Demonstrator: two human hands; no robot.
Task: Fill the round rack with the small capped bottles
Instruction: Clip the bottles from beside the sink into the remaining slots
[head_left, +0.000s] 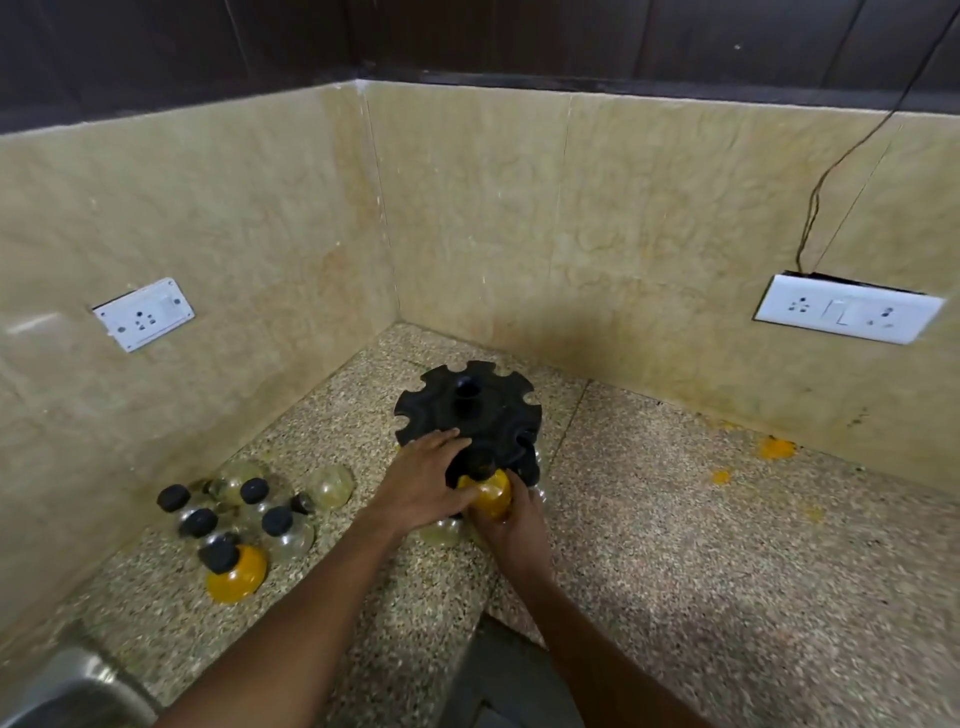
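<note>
A steel sink (62, 691) is showing its rim at the near left corner of the speckled stone counter (675, 571). Both forearms are reaching forward from the bottom edge toward the counter's middle. The right hand (511, 525) is gripping a yellow-filled bottle (488, 493), fingers curled round its lower body, and is holding it at the near edge of the round black rack (467, 410) — the bottle's black cap is sitting at one of the rim notches, though whether it is fully seated is hard to tell. The left hand (423, 480) is lying over the rack's near rim, fingers straight and close together on the black top, thumb touching the bottle's shoulder. A clear bottle (441, 530) is peeking out beneath the two hands.

To the left, well apart from the rack, a cluster of capped bottles (249, 512) is standing near the side wall — mostly clear ones, with one yellow bottle (236, 571) nearest. Yellow stains (776, 449) are marking the counter at the far right. On the marble walls, a white socket plate (143, 313) is sitting on the left and a wider switch plate (847, 308) on the right, with a thin wire (857, 140) running up from it.
</note>
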